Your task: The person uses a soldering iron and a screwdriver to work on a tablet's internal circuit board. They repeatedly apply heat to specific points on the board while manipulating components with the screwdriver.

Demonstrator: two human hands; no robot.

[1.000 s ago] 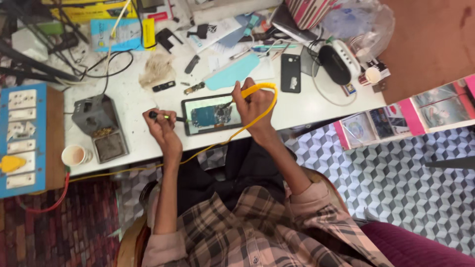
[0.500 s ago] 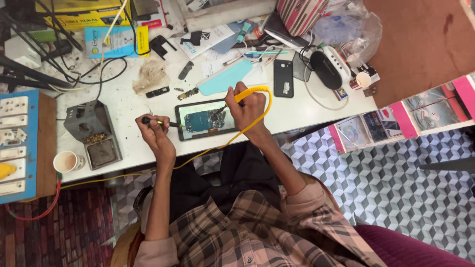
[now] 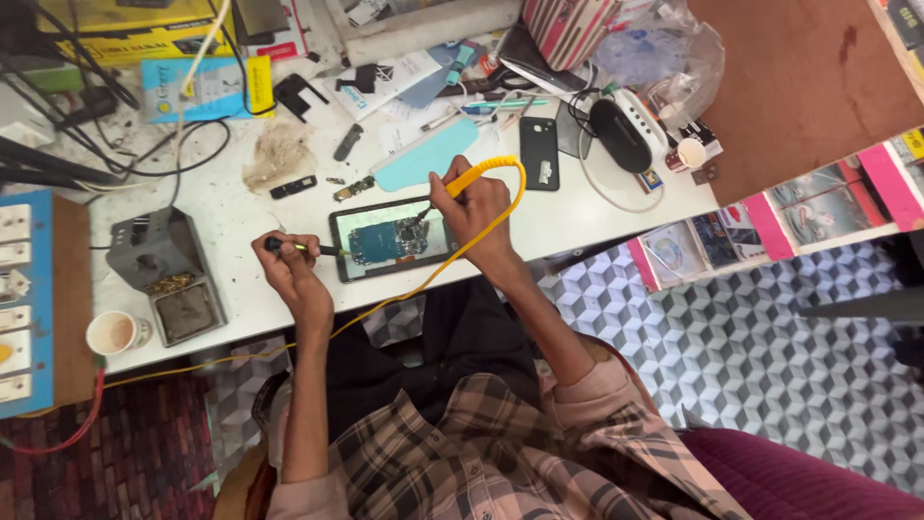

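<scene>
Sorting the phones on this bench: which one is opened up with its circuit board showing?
The opened phone lying between the left hand and right hand, blue board exposed. The black phone further back is closed and lies untouched.

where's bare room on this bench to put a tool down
Bare patches: between the stand and the left hand; right of the open phone, below the black phone, by the bench front edge. Crowded: the back, with cables, papers and boxes.
</scene>
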